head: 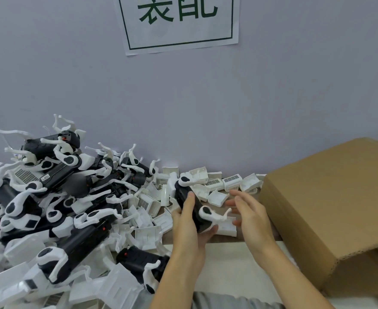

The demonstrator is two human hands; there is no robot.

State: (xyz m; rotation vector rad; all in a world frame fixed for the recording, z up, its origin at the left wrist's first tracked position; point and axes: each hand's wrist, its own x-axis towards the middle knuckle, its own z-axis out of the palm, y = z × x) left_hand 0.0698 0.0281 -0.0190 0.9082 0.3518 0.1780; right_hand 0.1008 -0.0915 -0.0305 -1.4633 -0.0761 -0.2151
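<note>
Black unit (189,208) gripped in the left hand (188,226), right hand (249,210) loose over the white covers (214,197)

Left thumb lies along the top of the unit and the fingers curl under it, holding it just above the table edge (228,253), its white clip (208,212) pointing to the right. The right hand holds nothing, fingers spread and relaxed, hovering beside the nearest cover (227,226). My read: a cover goes on next. Best keep the left grip low on the body, clear of the clip, pick one cover by its side walls, turn its open face to the unit, and line it up before pressing, since that thin clip arm looks easy to snap. Finished pieces belong on the pile (56,197) at the left.
</note>
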